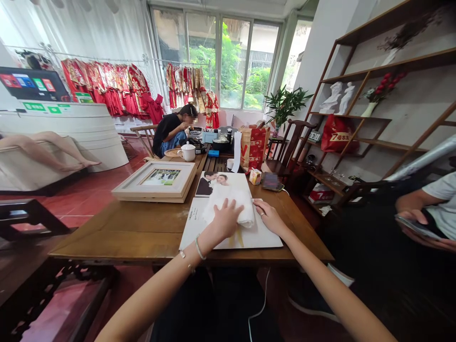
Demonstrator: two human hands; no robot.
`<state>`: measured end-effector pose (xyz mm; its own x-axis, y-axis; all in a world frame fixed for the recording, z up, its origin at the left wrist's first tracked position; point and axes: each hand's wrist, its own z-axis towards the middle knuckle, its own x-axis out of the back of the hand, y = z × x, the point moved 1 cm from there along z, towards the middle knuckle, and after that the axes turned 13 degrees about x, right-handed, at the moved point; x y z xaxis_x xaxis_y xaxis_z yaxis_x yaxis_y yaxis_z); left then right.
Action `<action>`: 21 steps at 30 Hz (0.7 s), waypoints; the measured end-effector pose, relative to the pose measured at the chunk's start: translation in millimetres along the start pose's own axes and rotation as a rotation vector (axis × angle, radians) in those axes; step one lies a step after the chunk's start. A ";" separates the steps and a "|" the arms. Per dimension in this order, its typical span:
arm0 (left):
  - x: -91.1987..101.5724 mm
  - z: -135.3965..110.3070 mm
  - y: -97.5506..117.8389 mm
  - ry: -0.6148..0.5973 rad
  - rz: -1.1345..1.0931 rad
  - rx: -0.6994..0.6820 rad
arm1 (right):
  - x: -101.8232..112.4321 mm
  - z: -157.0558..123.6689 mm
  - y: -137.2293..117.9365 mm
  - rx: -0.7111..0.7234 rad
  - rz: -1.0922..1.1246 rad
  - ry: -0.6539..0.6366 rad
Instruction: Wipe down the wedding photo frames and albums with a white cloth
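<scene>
A wedding photo album (197, 232) lies on the wooden table (117, 228) in front of me, with a photo of a couple at its far end and small print on its left side. On top of it rests a folded white cloth (228, 195). My left hand (226, 219) presses flat on the cloth with its fingers spread. At the album's right edge, my right hand (270, 217) has its fingers closed on the border. Part of the page is hidden under the cloth and my left hand.
Stacked picture frames (153, 190) lie to the left. Behind the album stand a red paper bag (254, 147), a small box (255, 176) and a white teapot (187, 151). One person (169, 130) sits at the far end; another (441, 204) sits at right with a phone.
</scene>
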<state>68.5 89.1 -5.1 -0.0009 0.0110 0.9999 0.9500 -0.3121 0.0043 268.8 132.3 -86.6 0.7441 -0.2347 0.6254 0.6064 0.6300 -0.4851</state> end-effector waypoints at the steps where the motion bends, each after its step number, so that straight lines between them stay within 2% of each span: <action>1: 0.6 -11.0 1.6 0.007 0.014 0.010 | -0.3 -0.1 0.2 -0.001 -0.003 0.000; 4: 1.9 -50.1 6.6 -0.016 0.055 0.039 | -1.3 -0.4 0.8 -0.009 -0.002 0.005; 7: 0.5 -85.9 8.4 -0.102 0.055 0.059 | -2.2 -0.6 1.6 -0.018 0.012 0.013; 10: -2.0 -97.4 2.9 -0.127 0.009 0.081 | -2.3 -0.6 2.1 -0.024 0.021 0.024; 12: -2.6 -87.7 -4.3 -0.092 -0.007 0.110 | -1.8 -0.7 1.8 -0.026 0.020 0.025; 15: -0.7 -57.0 -17.2 -0.031 0.023 0.147 | -0.6 -0.8 0.4 -0.023 0.010 0.014; 21: 0.2 6.4 -42.4 -0.104 -0.036 0.052 | -0.2 -1.0 -2.4 -0.024 0.005 -0.004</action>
<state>30.2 108.4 -5.1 -0.0050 0.1205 0.9927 0.9649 -0.2602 0.0364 267.5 130.0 -86.2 0.7461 -0.2282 0.6256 0.6092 0.6131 -0.5029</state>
